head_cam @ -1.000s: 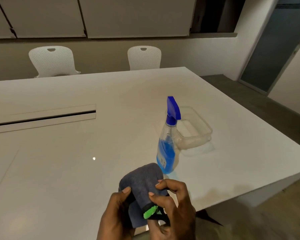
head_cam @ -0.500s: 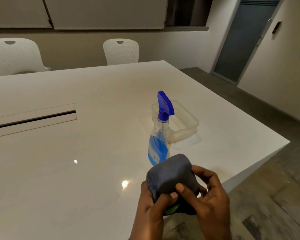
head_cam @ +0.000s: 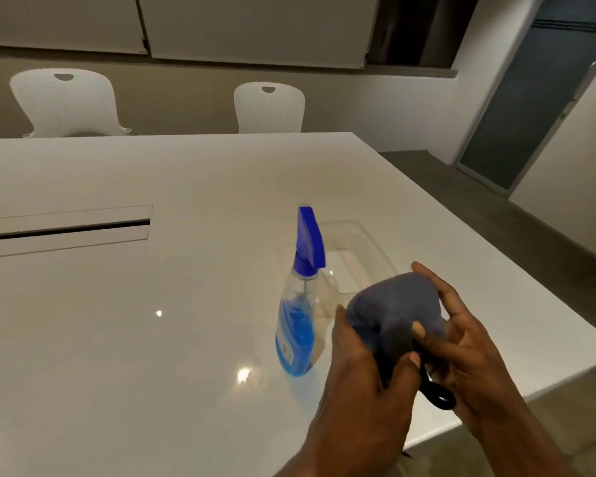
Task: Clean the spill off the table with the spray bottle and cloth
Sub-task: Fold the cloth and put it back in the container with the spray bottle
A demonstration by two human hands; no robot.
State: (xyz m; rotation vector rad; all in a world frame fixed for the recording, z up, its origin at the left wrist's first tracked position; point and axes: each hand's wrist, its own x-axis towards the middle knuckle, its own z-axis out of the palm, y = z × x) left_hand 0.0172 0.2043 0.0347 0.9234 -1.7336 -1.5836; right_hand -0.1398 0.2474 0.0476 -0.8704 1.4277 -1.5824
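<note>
Holding the bunched cloth (head_cam: 394, 315) between them above the worktop (head_cam: 117, 339), left hand (head_cam: 362, 370) and right hand (head_cam: 461, 356) each keep a closed grip on it. Soft, light, easily squeezed. Spray bottle (head_cam: 298, 318) stands just left of the grip; likely sloshy, best taken at its neck.

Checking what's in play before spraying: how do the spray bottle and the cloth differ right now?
The spray bottle stands upright on the table, untouched; the cloth is bunched, held above it by the left hand and right hand. The bottle is clear with blue liquid; the cloth is opaque grey-blue.
</note>
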